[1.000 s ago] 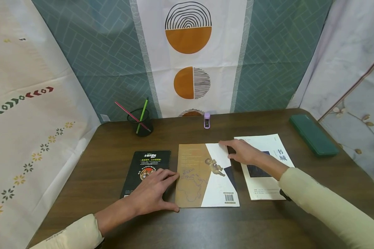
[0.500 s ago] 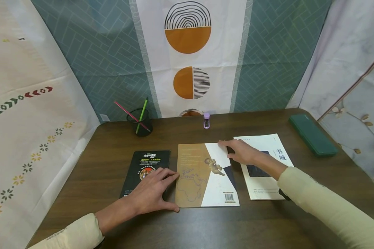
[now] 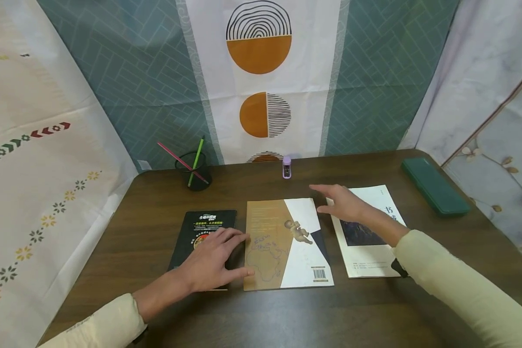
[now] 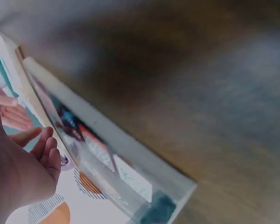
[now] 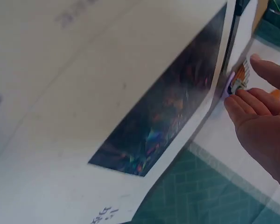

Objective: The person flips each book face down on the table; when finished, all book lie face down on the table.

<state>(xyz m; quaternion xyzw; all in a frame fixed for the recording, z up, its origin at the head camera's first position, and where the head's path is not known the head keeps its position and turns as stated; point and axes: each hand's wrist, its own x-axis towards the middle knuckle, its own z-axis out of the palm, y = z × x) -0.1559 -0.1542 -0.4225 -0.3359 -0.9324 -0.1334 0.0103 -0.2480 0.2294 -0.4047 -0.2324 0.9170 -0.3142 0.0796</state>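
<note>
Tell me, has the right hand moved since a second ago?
Yes: judged against the pen cup in the head view, the right hand has moved slightly up and right, off the corner of the middle book.

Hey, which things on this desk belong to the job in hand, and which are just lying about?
Likely in the job:
brown-and-white book
black book
white book

Apparently just lying about:
black pen cup holding a pink pencil and green pencil
small purple item
green case

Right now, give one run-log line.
left hand: open, over black book | right hand: open, near white book | middle book: lying flat
</note>
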